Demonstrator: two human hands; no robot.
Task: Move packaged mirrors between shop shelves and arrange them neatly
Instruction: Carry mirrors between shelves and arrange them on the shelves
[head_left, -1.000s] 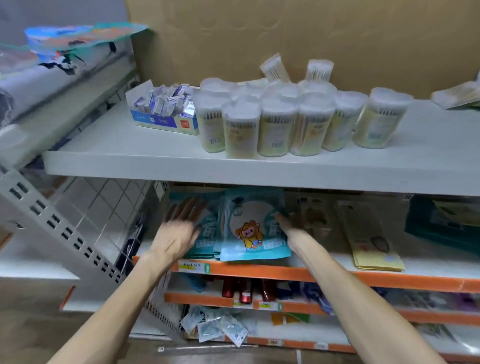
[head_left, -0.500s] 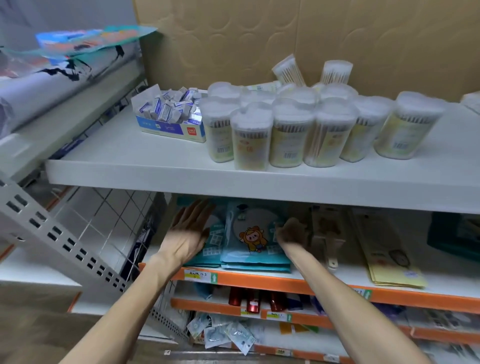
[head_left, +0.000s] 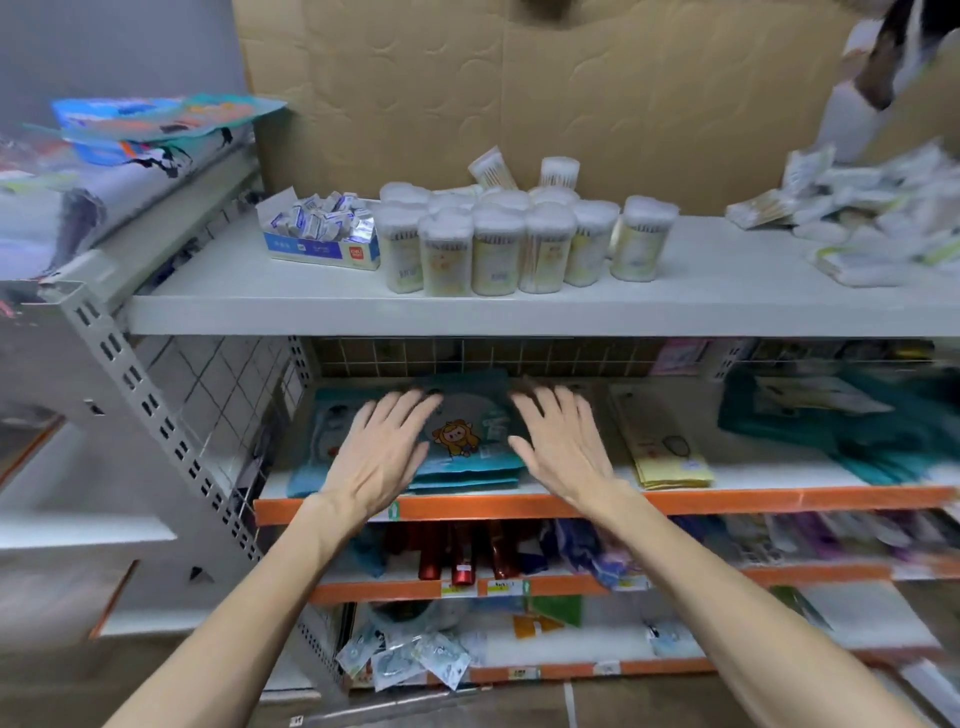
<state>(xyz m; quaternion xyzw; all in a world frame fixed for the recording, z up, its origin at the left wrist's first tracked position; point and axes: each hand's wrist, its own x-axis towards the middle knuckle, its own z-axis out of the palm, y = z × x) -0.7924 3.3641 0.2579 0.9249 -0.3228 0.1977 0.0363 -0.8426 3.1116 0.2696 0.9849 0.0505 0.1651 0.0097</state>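
Both hands are flat and open over the orange-edged shelf (head_left: 727, 500), fingers straight and spread, gripping nothing. The stack of teal mirror packs (head_left: 470, 447) lies on that shelf near its left end, the top pack showing a cartoon bear. The left hand (head_left: 382, 457) covers the stack's left side and the right hand (head_left: 563, 449) its right edge, with the bear showing between them. The fingertips are blurred, so I can't tell whether they press down or only hover. One more teal pack (head_left: 322, 441) lies on the shelf further left. To the right on the same shelf sit yellow packets (head_left: 672, 460). On the white shelf above it stand cotton-swab tubs (head_left: 496, 254); below it, red bottles (head_left: 460, 556).
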